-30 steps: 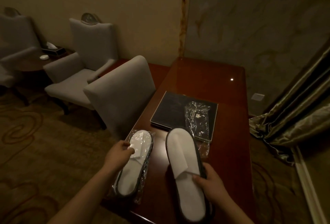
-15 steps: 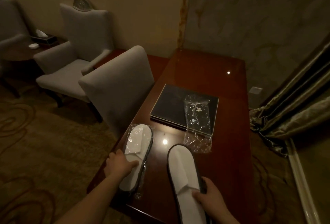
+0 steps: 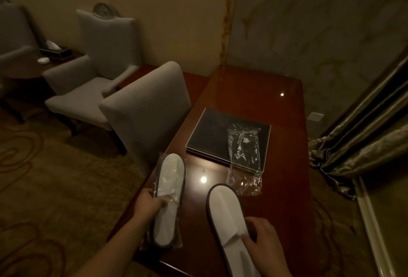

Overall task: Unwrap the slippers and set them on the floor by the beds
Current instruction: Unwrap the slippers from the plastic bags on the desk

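Closest to the camera, the right hand has its fingers curled over the edge of the unwrapped slipper, thumb pressing on the white upper, so it's got a proper grip on it. That slipper is bare, white with a dark rim, lying on the surface with its near end running off the bottom of the frame.

Over on the other side, the left hand is closed around the wrapped slipper, fingers pinching across the middle of it. This 1 is still in its clear plastic bag, and it lies along the left edge of the surface. The 2 slippers lie roughly side by side, a bit apart, with a bright light reflection between them.

Just past the bare slipper there's an empty plastic wrapper, crinkly, with some printed logo I can't read. It lies half on a dark flat folder and half on the wood.

Left of the surface a grey chair is pushed up close. Further back there's a grey armchair by the wall, and a curtain bunches up on the right.
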